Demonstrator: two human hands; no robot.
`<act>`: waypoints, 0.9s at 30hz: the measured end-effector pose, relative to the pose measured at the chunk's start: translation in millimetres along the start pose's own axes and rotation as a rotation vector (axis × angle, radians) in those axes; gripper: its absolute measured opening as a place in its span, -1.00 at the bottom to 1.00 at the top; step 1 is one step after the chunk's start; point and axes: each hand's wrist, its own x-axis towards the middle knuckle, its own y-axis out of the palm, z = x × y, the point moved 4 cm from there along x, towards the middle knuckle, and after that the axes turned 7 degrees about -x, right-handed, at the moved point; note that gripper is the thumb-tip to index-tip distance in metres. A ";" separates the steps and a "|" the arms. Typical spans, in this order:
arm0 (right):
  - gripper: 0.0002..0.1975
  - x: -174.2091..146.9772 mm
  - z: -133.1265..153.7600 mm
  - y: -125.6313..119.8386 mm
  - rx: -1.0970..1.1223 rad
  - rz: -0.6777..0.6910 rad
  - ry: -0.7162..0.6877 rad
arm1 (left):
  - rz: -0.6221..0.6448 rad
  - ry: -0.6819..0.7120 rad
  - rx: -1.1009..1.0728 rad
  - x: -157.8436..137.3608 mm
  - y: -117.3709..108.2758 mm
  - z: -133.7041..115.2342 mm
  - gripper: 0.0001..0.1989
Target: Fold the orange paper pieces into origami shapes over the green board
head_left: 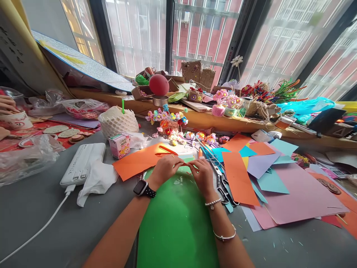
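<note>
Over the green mat (177,223), my left hand (165,170) and my right hand (203,176) meet fingertip to fingertip. Both pinch a small orange-red paper strip (184,164), mostly covered by the fingers. An orange paper sheet (135,162) lies left of the mat's far end, partly behind my left hand. On it rests a thin orange tool (167,150), whose kind I cannot make out. Black-handled scissors (223,186) lie just right of my right hand, beside a cut orange paper piece (238,178).
At left are a white power bank (83,163) with a cable, a crumpled tissue (99,180) and a pink carton (119,145). Coloured paper sheets (301,197) spread at right. Paper flowers (167,121) stand behind. Another person's hand (7,105) is at far left.
</note>
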 end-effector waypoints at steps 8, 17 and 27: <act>-0.88 -0.9 -5.2 0.3 -0.040 0.001 0.040 | -0.013 -0.021 -0.005 0.3 -1.7 2.7 -0.84; -0.88 -1.3 -5.8 -1.6 -0.066 -0.010 0.060 | -0.162 -0.060 -0.016 2.5 -13.9 6.4 -0.81; -0.88 -0.2 -16.6 0.5 -0.097 0.010 0.085 | -0.015 0.016 -0.022 3.6 0.3 0.1 -0.84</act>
